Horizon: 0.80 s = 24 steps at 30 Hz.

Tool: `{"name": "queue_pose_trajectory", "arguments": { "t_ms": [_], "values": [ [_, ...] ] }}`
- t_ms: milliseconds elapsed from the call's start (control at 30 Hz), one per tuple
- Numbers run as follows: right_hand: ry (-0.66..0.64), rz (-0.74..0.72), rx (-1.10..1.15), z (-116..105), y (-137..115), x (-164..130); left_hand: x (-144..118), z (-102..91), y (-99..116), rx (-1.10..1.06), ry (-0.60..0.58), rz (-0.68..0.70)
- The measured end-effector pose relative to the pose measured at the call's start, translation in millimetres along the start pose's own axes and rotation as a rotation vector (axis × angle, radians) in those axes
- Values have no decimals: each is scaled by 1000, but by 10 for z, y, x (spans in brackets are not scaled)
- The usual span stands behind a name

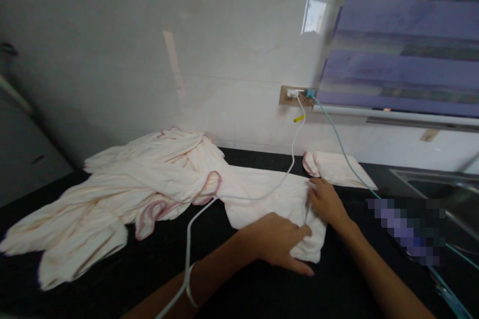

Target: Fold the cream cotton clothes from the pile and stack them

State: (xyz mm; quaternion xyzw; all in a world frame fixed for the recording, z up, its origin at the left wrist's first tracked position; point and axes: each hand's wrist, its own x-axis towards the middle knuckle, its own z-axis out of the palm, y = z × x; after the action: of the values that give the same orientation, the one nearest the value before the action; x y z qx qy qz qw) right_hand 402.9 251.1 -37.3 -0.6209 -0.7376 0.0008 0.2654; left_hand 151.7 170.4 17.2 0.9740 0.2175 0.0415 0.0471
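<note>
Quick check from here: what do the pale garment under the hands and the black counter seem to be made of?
The pale garment looks like thin, soft woven or knit cloth, matte, creasing and draping under the left hand and right hand. The black counter looks like hard polished stone or laminate, smooth with a faint sheen; which one is unclear.

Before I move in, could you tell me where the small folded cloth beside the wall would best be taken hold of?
Probably by the near long edge of the small folded cloth, coming from the front of the black counter. It lies flat with its far side close to the wall, and a teal cable crosses it, so a low pinch beside the right hand seems best.
</note>
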Motion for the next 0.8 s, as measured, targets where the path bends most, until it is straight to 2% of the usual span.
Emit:
{"name": "queue_pose_trajectory", "arguments": {
  "t_ms": [100,200,300,367,433,633,700,800],
  "values": [
    [-46,134,-58,-12,111,10,29,60,94,76,-49,103],
    [-97,179,-73,25,154,-4,37,82,109,113,27,161],
    [-189,51,-48,54,153,0,43,62,109,94,104,194],
    [-244,-61,-11,41,141,12,46,31,115,56,106,192],
    [-271,-129,37,2,128,25,45,-6,121,21,84,150],
    [-308,-167,155,-93,121,26,18,-71,106,-104,-26,-72],
    [-304,-182,171,-73,111,6,11,-69,92,-172,-80,-70],
    [-267,-214,181,-20,60,-23,1,-72,62,-225,-139,8]
  ]
}}
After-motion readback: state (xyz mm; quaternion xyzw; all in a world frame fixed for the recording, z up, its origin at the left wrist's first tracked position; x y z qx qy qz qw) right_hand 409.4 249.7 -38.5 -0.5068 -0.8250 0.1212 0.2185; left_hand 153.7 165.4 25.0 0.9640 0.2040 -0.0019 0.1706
